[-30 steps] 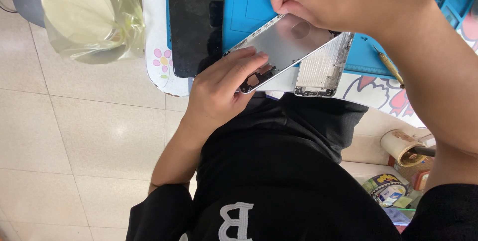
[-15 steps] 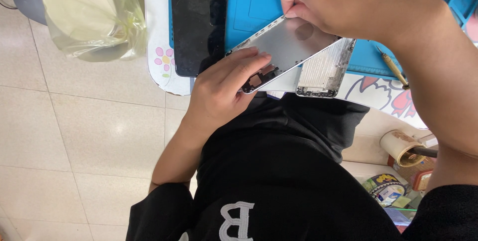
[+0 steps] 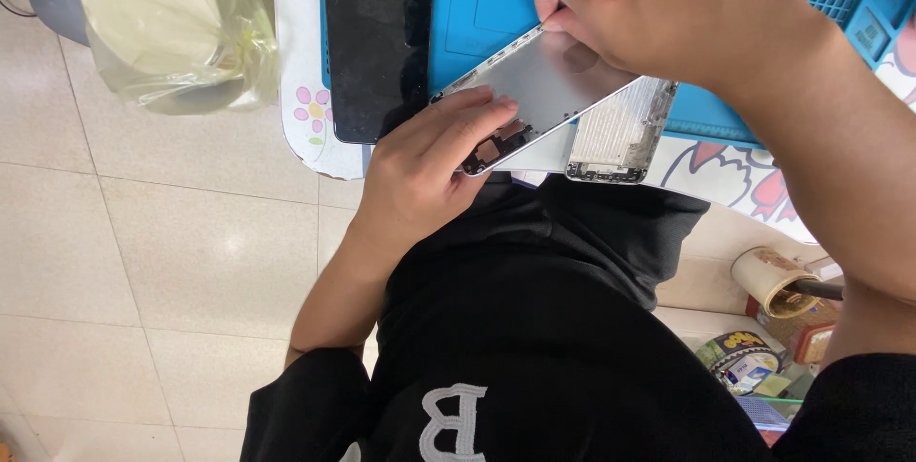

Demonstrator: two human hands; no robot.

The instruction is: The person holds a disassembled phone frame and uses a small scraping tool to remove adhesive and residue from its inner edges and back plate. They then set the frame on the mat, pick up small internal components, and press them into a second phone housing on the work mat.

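Floor [image 3: 143, 262] is pale beige tile with thin grout lines, evenly lit, soft daylight look. White table [image 3: 301, 128] edge at top, printed with small pink flowers on the left and red-orange shapes on the right. Blue work mat [image 3: 487, 4] covers the tabletop. A bin lined with a clear plastic bag [image 3: 167, 28] stands on the floor top left. Low right, a clutter of small containers [image 3: 763, 328] on the floor.

The person is wearing a loose black short-sleeved top with 1 large white block letter printed on the front, its sleeves ending above the elbows and leaving both forearms bare, while the left hand [image 3: 420, 176] and right hand [image 3: 658, 13] are showing no gloves, rings or watch.
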